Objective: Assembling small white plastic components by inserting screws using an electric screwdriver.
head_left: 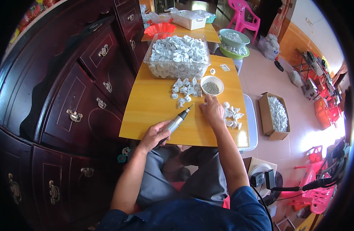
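Observation:
My left hand [156,135] is wrapped around a grey electric screwdriver [177,122], whose thin bit points up and away to the right over the yellow table [146,101]. My right hand [213,111] is at the near edge of a white bowl [212,85] full of small grey metal pieces, which look like screws. Its fingers are bent together, and whatever they may hold is too small to make out. Loose white plastic parts [187,89] lie left of the bowl. Another group of white parts [232,115] lies just right of my right hand.
A clear plastic bin [177,68] heaped with white parts stands at the table's far side. Dark wooden cabinets [65,104] line the left. On the right are stacked basins [234,43], a cardboard box [275,115] of white parts and a pink chair [244,18].

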The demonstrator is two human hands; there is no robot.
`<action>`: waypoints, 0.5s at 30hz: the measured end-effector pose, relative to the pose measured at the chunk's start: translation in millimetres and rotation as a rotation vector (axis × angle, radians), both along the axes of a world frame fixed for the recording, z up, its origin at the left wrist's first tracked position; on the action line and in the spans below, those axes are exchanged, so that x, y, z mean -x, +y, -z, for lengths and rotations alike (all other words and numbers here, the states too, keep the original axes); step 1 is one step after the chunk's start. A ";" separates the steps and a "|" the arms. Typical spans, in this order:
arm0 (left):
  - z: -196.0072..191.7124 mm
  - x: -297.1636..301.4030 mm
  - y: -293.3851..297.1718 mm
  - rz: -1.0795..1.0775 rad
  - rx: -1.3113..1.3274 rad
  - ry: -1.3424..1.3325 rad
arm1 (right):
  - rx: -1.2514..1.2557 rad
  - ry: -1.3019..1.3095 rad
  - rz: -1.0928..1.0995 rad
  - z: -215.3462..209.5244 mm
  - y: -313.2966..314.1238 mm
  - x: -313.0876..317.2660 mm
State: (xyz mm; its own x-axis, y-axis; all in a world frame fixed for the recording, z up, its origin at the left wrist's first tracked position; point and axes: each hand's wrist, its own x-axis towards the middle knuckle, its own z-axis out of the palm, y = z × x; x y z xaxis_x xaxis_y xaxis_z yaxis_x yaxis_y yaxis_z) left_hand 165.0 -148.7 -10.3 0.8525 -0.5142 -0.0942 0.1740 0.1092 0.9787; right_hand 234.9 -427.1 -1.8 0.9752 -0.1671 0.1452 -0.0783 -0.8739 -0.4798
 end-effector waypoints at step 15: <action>-1.1 1.5 -2.3 -0.021 -0.039 0.005 | -0.251 -0.245 -0.032 24.0 -16.1 6.2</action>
State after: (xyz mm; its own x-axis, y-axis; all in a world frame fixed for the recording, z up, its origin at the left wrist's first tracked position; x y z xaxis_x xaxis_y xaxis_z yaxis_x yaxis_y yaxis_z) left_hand 163.4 -150.9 -9.2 0.8625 -0.4922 -0.1175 0.1765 0.0750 0.9814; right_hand 228.7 -443.3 -25.8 0.9217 -0.1972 0.3340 0.0913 -0.7266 -0.6810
